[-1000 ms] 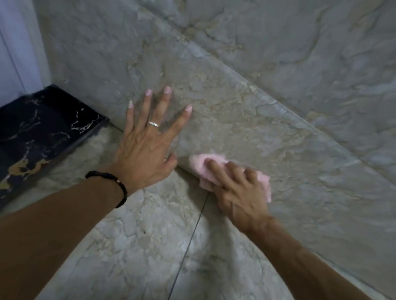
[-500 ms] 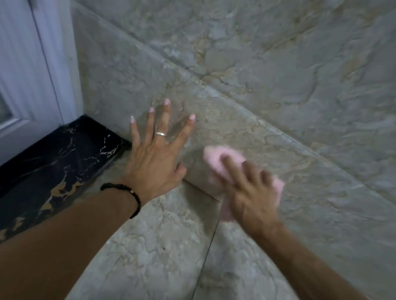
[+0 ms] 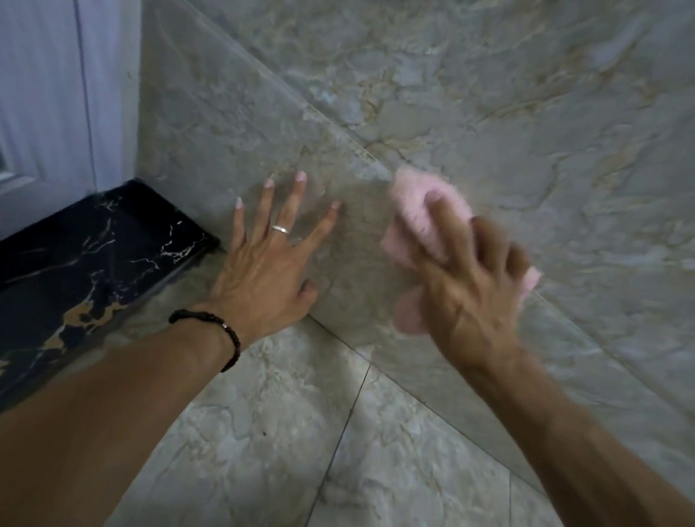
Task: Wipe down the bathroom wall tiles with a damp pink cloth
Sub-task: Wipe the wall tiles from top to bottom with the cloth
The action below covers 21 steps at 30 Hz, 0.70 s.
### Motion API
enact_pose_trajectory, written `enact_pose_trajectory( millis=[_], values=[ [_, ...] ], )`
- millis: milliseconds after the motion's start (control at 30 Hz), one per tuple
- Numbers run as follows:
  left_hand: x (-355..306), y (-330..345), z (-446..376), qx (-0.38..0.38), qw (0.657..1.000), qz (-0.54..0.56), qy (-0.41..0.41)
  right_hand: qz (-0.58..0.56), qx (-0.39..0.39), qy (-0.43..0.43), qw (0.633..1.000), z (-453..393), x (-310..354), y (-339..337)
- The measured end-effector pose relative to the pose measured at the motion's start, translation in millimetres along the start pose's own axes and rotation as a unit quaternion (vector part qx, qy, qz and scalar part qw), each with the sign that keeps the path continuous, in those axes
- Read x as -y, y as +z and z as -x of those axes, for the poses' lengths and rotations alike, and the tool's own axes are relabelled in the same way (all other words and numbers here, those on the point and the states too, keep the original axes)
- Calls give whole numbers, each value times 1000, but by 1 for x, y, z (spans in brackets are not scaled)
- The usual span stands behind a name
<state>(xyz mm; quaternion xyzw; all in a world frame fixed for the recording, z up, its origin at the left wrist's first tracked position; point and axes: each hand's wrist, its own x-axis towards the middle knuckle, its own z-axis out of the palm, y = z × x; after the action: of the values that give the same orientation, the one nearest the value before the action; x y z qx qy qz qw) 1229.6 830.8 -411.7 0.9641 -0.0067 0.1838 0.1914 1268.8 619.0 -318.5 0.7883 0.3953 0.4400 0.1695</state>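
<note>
Fingers point(image 3: 452, 224) of right hand point(image 3: 473, 294) press pink cloth point(image 3: 417, 210) on wall tiles point(image 3: 507, 110).

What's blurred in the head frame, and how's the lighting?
Head view: right hand and pink cloth smear with motion blur; left hand, flat on the wall tile, stays sharp; light is dim and even, no glare; tile lines look slanted.

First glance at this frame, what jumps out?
The pink cloth, pressed to the grey marbled wall tile under the blurred right hand, right of centre. Beside it the left hand, fingers spread flat on the lowest tile, wears a ring and a dark bracelet. At far left, a black gold-veined sill lies below a white door.
</note>
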Motion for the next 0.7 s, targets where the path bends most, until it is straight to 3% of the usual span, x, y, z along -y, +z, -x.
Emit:
enact_pose_trajectory(
  millis=[100,267,333,433,500,633,700],
  values=[
    [6,-2,-2,-24,1000,0,-3,23,-51,31,998,-4,4,9],
    [14,-11,-7,16,1000,11,-10,14,122,-109,986,29,27,23],
    [15,-13,-7,16,1000,12,-4,-2,89,-73,993,11,18,15],
    [19,-13,-7,9,1000,5,-8,15,-29,19,999,-21,7,8],
    [23,-11,-6,11,1000,4,-13,9,-43,16,999,-20,13,16],
    [30,-4,-1,29,1000,1,-6,0,122,-136,983,24,59,44],
    [32,-1,2,28,1000,-3,-1,-21,142,-122,982,26,62,42]
  ],
)
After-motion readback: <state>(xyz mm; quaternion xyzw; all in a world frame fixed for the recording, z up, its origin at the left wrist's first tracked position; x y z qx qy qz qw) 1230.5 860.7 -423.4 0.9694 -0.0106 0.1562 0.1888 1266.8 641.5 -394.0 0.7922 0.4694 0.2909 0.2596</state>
